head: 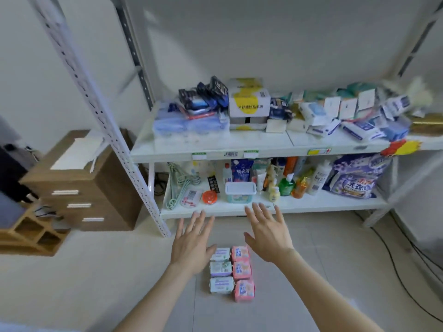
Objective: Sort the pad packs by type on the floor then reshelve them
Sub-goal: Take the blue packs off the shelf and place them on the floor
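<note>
Lying on floor (119,271) | white pad packs (221,269): 3 | pink pad packs (242,271): 3

Just beyond the right hand (266,238), a clear lidded tub (240,191) stands on the lower shelf (323,202), with a green pump bottle (286,185), an orange pump bottle (299,188) and a purple laundry bag (354,178) further right. Beyond the left hand (191,245) lie an orange round container (209,197) and pale green hangers (178,185). Higher up sits a white-and-yellow box (248,101). A wooden drawer cabinet (81,185) stands well left of the left hand; black cables (407,271) trail right of the right hand.
</note>
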Motion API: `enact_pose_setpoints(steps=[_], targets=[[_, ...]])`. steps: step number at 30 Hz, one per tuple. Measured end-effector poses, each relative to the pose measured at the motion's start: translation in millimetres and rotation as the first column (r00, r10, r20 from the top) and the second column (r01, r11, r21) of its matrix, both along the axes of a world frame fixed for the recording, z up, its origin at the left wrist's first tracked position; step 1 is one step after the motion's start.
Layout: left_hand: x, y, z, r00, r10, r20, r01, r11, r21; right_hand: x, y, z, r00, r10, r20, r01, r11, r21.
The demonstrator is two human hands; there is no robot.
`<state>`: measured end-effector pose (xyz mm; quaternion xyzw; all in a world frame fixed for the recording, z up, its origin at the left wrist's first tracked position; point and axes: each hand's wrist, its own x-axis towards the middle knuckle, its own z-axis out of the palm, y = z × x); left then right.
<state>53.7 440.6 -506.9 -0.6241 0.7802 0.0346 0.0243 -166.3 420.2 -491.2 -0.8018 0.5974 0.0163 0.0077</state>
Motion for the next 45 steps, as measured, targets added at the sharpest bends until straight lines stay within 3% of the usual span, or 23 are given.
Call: enact_pose_setpoints(steps=[10, 23, 34, 45], targets=[[-24.7, -54.4, 159.3, 0.997, -0.057, 0.046, 0.068, 0.955, -0.288, -29.9, -32.8, 159.0, 0.999, -0.045, 0.002, 0.044, 0.958, -0.282], [-93.1, -121.3, 316.3, 0.997, -0.06, 0.05, 0.078, 0.814, -0.575, -93.7, -84.7, 315.1, 0.998, -0.051, -0.031, 0.023, 0.809, -0.587], [-151.8, -190.2, 417.4, 0.998, -0.044, 0.046, 0.063, 0.677, -0.733, -156.7, -150.1, 405.5, 0.999, -0.037, -0.038, 0.0, 0.707, -0.707], [-169.3, -311.2, 469.5, 0.994, -0.105, -0.037, 0.041, 0.649, -0.759, -189.7, -278.9, 443.2, 0.996, -0.051, 0.072, 0.087, 0.683, -0.725]])
